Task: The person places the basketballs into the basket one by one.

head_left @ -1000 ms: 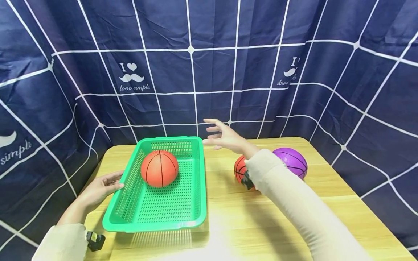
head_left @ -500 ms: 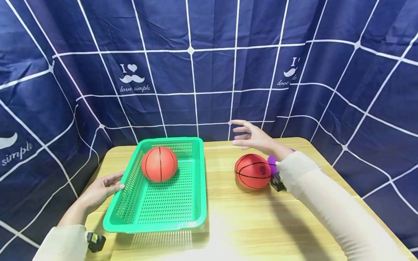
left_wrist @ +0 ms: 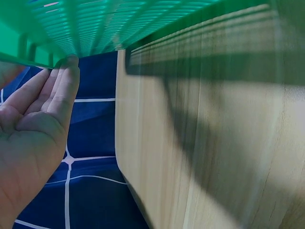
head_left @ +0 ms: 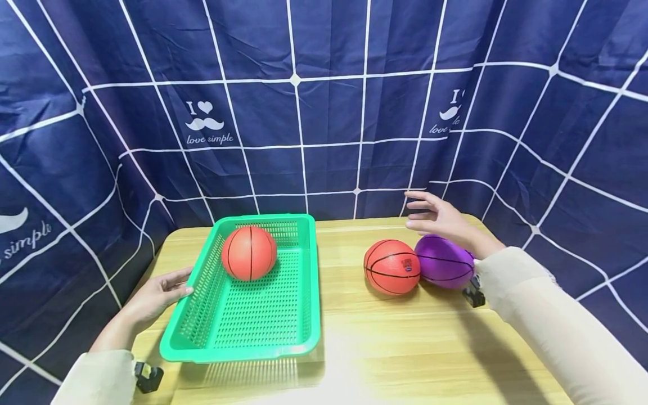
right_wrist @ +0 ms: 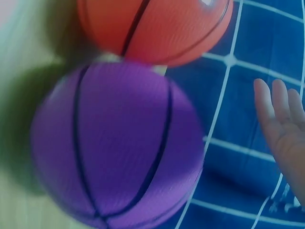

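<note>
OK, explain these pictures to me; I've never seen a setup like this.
There's no machine here, just a person's bare left hand and right hand. The wide picture comes from a camera worn on the head, looking forward and down. The other two come from the left wrist camera and the right wrist camera. On the table sits a green basket with an orange ball inside. To its right lie a second orange ball and a purple ball, side by side. The left hand touches the basket's side; the right hand hovers near the purple ball, holding nothing.
</note>
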The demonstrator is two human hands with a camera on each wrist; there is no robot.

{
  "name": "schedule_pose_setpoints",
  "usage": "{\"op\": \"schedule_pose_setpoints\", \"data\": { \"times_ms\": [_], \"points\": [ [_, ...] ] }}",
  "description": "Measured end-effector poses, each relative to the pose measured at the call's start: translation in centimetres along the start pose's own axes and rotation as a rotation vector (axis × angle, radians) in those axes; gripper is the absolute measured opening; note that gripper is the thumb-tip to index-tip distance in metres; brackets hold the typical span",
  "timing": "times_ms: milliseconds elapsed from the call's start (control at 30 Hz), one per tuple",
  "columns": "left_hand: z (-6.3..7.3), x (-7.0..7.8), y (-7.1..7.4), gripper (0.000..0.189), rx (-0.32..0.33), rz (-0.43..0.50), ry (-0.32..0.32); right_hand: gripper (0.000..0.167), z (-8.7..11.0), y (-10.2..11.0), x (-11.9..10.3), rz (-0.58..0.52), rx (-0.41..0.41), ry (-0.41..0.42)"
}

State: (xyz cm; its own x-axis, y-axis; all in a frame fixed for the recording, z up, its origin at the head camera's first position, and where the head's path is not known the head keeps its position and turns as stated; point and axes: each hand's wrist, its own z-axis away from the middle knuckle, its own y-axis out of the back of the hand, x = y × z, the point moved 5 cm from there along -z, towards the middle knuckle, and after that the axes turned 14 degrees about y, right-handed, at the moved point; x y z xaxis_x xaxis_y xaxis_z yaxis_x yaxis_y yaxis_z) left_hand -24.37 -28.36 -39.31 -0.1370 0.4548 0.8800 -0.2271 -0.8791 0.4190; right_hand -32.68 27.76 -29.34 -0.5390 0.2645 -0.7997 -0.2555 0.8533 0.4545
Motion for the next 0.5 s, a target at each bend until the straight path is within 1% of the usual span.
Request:
{"op": "schedule_pose_setpoints", "data": {
  "times_ms": [133,367,500],
  "points": [
    [0.1,0.0,0.0,0.061,0.0,0.0,-0.004,0.067,1.2,1.8,0.7,0.057,0.023,0.003],
    [0.1,0.1,0.0,0.059,0.009,-0.015,-0.008,0.065,3.5,4.4,2.3,0.135,0.068,-0.051],
    [0.1,0.1,0.0,0.059,0.008,-0.015,-0.007,0.066,4.7,5.7,3.1,0.202,0.091,-0.075]
  ]
}}
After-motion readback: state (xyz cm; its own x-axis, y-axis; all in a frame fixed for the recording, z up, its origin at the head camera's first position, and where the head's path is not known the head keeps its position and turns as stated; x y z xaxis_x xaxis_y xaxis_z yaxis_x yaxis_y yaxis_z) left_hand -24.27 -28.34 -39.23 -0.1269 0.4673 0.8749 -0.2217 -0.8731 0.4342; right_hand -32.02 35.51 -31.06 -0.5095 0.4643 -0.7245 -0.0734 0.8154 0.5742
